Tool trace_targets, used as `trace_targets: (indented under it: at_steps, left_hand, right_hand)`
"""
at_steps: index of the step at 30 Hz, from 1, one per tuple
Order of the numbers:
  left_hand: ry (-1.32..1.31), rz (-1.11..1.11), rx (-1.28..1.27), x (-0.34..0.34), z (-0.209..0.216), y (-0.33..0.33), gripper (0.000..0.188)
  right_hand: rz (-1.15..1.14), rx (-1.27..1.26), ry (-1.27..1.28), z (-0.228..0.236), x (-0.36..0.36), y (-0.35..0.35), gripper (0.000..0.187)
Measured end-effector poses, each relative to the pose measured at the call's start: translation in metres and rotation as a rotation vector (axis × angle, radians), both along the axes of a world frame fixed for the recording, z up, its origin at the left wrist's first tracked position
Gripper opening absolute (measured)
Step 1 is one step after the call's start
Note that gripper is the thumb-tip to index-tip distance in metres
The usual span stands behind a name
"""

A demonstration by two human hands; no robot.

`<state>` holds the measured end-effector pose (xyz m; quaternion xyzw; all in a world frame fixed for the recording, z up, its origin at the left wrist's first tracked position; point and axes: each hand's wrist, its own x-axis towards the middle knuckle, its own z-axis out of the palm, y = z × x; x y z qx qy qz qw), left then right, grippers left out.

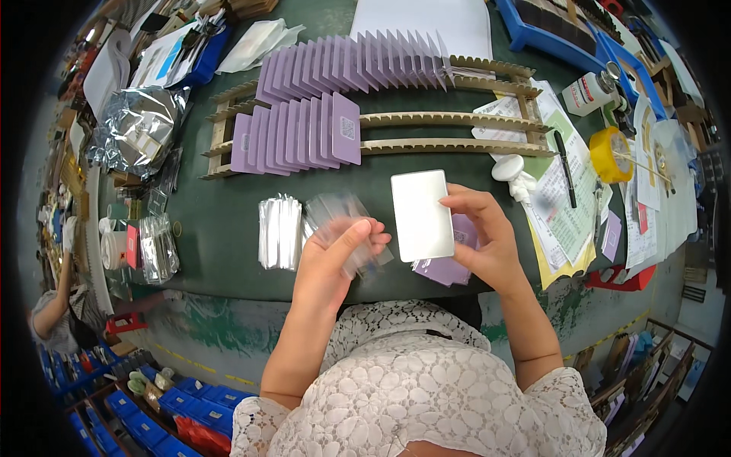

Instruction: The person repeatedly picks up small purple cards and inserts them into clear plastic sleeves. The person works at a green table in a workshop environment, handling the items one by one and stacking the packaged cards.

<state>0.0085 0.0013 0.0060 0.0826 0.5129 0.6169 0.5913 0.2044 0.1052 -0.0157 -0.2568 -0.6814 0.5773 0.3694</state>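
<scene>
White card [422, 217], just right of the frame's centre, sits pinched between thumb and fingers of my right hand [496, 242]; to its left, my left hand [326, 259] curls, thumb against fingers, on a blurred clear sleeve [333, 206].

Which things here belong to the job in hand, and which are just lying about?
Apparently in use: white card in the right hand; clear film in the left hand; purple cards in the rack.

Apparently lying about: black pen; yellow tape roll; white bottle.
</scene>
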Motion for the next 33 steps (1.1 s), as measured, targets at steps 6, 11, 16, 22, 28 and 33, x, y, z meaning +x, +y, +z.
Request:
trace_targets:
  at_steps: [6,11,16,22,28,33]
  left_hand:
    - [0.149,-0.241,0.091,-0.003,-0.008,-0.005,0.007]
    - [0.183,-0.462,0.029,0.005,-0.002,-0.004,0.011]
    - [0.017,-0.539,-0.010,0.008,0.011,-0.002,0.014]
    - [0.046,-0.296,0.030,-0.003,-0.002,-0.002,0.016]
    - [0.091,-0.312,0.043,0.000,0.005,0.000,0.012]
    - [0.102,-0.331,0.060,0.001,0.002,-0.002,0.012]
  right_hand:
    - [-0.026,-0.144,-0.075,0.013,0.009,0.000,0.018]
    - [-0.085,-0.354,0.104,0.042,-0.007,-0.007,0.014]
    - [-0.011,-0.410,0.020,0.032,-0.009,-0.008,0.018]
    - [0.026,-0.526,-0.016,0.033,-0.002,-0.008,0.019]
    - [0.036,-0.404,-0.091,0.027,0.000,-0.007,0.022]
    - [-0.029,-0.372,0.064,0.038,-0.002,-0.005,0.028]
